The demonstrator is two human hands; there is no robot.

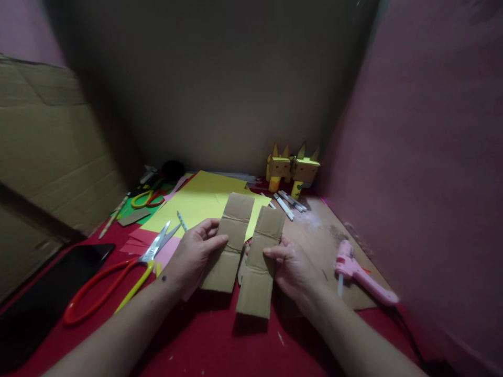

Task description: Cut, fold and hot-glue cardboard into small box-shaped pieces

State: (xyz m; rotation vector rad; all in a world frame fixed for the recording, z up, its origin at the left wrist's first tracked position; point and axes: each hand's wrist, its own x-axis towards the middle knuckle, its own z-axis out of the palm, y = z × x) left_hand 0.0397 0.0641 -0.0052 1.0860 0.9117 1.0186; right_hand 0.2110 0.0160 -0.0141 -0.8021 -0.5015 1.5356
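Two creased cardboard strips are held side by side above the red tabletop. My left hand (202, 248) pinches the left cardboard strip (233, 230) by its left edge, thumb on top. The right cardboard strip (259, 262) is gripped at its right edge by my right hand (293, 264), its thumb lying across the face. Both strips tilt slightly and show fold lines across their width. Behind and between them another bit of cardboard (241, 269) shows in part; I cannot tell whether it is held. Scissors (147, 256) with red and yellow handles lie open near my left forearm.
Yellow paper sheets (188, 204) lie behind my hands. A pink glue gun (361, 275) rests on a cardboard sheet (314, 235) at the right. Several markers (285, 207) lie before two small cardboard figures (305, 170). A dark phone-like slab (55, 293) is at the left.
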